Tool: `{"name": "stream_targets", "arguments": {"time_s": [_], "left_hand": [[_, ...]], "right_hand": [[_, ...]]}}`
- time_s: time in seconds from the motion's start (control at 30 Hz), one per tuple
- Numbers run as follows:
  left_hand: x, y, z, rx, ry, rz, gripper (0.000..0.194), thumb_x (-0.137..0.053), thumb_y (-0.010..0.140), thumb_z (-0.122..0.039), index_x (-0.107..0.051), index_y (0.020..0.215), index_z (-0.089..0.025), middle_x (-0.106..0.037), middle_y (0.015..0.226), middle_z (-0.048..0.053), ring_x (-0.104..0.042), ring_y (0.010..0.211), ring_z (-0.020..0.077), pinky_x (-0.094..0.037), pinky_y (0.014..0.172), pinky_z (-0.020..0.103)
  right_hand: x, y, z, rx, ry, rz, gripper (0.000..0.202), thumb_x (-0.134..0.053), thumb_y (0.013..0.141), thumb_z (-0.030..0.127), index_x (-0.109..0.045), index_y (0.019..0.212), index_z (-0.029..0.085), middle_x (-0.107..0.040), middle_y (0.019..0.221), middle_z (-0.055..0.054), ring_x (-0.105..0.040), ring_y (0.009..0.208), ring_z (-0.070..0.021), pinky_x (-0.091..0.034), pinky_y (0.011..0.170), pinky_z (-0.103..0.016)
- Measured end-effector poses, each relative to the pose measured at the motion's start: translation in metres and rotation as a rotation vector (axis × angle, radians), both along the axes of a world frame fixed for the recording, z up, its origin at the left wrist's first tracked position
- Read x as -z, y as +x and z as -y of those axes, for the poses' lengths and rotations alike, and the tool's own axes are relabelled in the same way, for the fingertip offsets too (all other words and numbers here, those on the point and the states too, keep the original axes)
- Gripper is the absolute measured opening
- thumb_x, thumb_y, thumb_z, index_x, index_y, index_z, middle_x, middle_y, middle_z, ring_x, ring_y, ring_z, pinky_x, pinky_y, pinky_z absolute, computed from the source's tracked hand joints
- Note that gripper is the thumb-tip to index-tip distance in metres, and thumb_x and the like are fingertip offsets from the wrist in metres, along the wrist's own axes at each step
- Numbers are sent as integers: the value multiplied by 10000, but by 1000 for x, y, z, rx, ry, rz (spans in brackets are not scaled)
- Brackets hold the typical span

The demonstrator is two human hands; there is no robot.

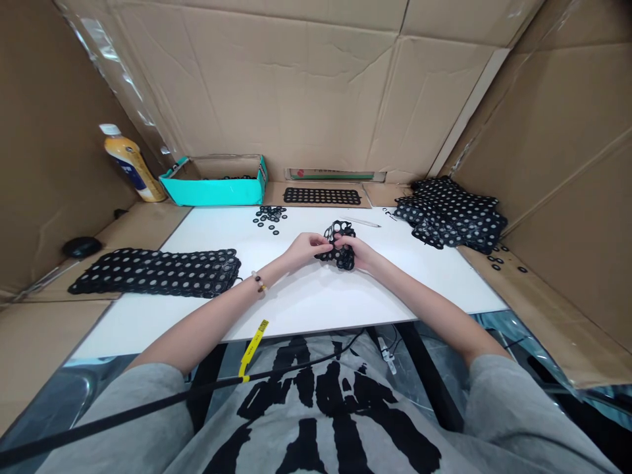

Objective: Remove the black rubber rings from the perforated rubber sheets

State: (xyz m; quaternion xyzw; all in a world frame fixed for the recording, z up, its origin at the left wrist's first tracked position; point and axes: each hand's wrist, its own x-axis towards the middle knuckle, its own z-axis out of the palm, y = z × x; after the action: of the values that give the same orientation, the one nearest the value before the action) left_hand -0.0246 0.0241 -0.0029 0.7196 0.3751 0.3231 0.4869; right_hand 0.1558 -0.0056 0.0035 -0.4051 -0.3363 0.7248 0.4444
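Observation:
Over the middle of the white board, a crumpled black sheet with rows of round holes (343, 261) is gathered between my two hands. From the left, my left hand (307, 250) pinches its edge with thumb and forefinger. On the other side my right hand (356, 250) is closed round the bunched part, fingers partly hidden by the sheet. Small loose black rings (270, 214) lie behind my left hand. A thin pale pen-like stick (363, 222) rests behind my right hand.
Perforated black sheets form a stack (162, 271) at left and a heap (449, 214) at right. One flat sheet (322, 196) lies at the back, near a turquoise box (214, 191) and an orange drink bottle (132, 164). Cardboard walls (276, 85) surround the board. A black cable (172, 401) crosses in front.

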Motion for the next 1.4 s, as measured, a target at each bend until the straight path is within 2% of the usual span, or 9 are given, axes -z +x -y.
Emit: {"name": "stream_targets", "arguments": {"time_s": [0.23,0.33,0.53,0.67,0.77,0.93,1.03,1.2,1.4], "left_hand": [[8,-1,-7,-186,-32,-17,294,-698,648,-422,-744,760,-155,-711,737,50,-575,679,184,-407,650,297],[3,-11,-21,-277,1,-39,253,-697,642,-405,-729,711,-163,-713,727,56,-591,689,191,-425,682,304],[-8,-79,-74,-723,206,-139,283,-588,755,-332,-743,884,-134,-744,952,121,-645,847,254,-458,772,335],[-6,-109,-88,-817,312,-370,385,-588,743,-275,-727,1075,-137,-711,1146,130,-589,1120,316,-364,1005,396],[-9,-99,-79,-747,394,-419,465,-589,732,-239,-688,1177,-152,-680,1223,119,-558,1175,318,-324,1043,418],[-24,-49,-42,-208,384,-312,302,-646,760,-360,-755,968,-170,-741,1011,89,-631,878,236,-449,821,328],[-21,-23,-20,-28,393,-276,280,-710,725,-402,-761,911,-199,-745,918,55,-617,840,212,-446,786,308],[-4,-7,-6,-49,241,-134,320,-751,692,-439,-746,881,-180,-736,899,54,-596,766,180,-446,716,297],[10,-4,-12,-85,-65,54,345,-777,639,-398,-762,862,-136,-746,850,84,-622,738,187,-460,699,305]], "right_hand": [[3,-4,-5,-14,278,233,314,-806,565,262,-584,774,185,-675,770,-1,-622,750,-152,-488,669,-249],[3,-3,-9,56,222,335,330,-805,573,292,-602,809,181,-677,757,-6,-608,685,-145,-477,602,-254],[9,7,-16,129,184,428,341,-790,563,257,-651,866,187,-677,739,-2,-600,657,-160,-474,576,-278],[14,7,-19,169,295,552,288,-768,589,272,-699,849,168,-710,810,-17,-630,766,-174,-496,706,-296],[14,5,-19,162,338,570,244,-758,609,278,-688,817,171,-705,770,-13,-630,736,-174,-495,712,-304],[7,2,-14,102,315,372,259,-755,600,259,-634,818,187,-698,742,-5,-644,728,-179,-499,729,-315],[4,0,-11,43,350,304,264,-743,574,222,-628,808,178,-705,797,2,-645,807,-165,-485,807,-300],[4,0,-9,-8,375,304,231,-711,570,212,-608,774,176,-662,725,26,-603,723,-140,-456,716,-255],[4,-1,-11,24,415,363,219,-705,571,232,-577,742,182,-611,669,49,-560,695,-127,-440,700,-245]]}}
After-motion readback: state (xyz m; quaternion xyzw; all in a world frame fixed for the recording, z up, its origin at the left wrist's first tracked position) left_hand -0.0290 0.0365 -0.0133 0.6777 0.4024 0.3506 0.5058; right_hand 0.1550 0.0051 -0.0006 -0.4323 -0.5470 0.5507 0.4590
